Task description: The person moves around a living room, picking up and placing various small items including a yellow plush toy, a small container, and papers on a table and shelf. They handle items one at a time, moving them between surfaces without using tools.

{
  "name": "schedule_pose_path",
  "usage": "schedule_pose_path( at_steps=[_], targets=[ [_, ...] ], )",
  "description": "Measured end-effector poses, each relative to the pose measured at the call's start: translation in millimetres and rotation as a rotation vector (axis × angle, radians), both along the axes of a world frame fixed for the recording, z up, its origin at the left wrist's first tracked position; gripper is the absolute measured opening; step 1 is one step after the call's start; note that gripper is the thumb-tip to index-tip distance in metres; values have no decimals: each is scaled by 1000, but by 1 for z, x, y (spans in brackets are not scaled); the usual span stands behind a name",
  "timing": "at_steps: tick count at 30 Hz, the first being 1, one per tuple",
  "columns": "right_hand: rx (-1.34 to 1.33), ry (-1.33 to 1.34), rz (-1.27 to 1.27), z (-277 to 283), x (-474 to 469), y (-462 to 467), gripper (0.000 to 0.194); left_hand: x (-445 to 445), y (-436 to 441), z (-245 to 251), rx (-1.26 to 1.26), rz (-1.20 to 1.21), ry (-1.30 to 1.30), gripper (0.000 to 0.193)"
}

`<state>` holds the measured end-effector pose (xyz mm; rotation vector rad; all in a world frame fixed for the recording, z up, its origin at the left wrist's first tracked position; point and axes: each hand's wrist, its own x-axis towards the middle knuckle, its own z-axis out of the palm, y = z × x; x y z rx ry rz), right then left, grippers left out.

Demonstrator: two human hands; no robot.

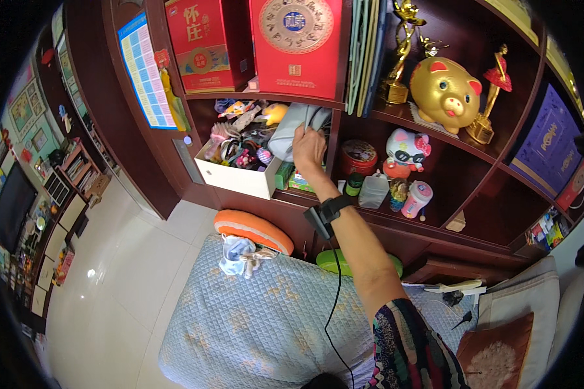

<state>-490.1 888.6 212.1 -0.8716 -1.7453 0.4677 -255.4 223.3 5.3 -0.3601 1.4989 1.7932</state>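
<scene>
My right hand (310, 148) reaches into a shelf compartment, its fingers closed on a light grey object (284, 138), perhaps a hair dryer, with its dark cord beside the fingers. Left of that object, a white box (238, 178) holds a pink hairbrush (220, 136), hair ties and small toys. A yellow toy (274, 114) lies at the back of this pile. Beneath my hand are green boxes (299, 182), partly hidden by it. A black device is strapped on my right wrist, and a cable hangs from it. My left hand is out of view.
Above stand red gift boxes (297, 53), upright folders (365, 53) and a gold piggy bank (447, 95). To the right are a red tin (358, 158), a plastic container (374, 191) and a cat figurine (405, 148). Below, a quilted bed cover (272, 321) meets an orange cushion (253, 231).
</scene>
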Motion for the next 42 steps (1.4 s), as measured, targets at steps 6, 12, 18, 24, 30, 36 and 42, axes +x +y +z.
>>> schedule_pose_path(
  at_steps=[6,12,18,24,30,36,42],
  targets=[
    [65,-74,-36,-6,18,-6,31,-18,4,1,14,-26,-15,51],
    [236,-105,-111,-23,31,-29,28,-19,6,-5,0,-2,-21,50],
    [275,-154,-20,-40,56,-54,22,-24,5,-8,21,-16,-28,54],
    [290,-50,180,-48,119,-84,21,-31,14,-4,-3,-59,30,56],
    [97,-75,361,-53,232,-113,18,-51,40,-6,-92,-139,20,54],
    [-10,-269,183,-61,361,-127,14,-79,92,-10,-116,-224,-1,47],
    [4,-477,-102,-66,471,-106,14,-82,145,-16,-159,-322,-27,44]
  ],
)
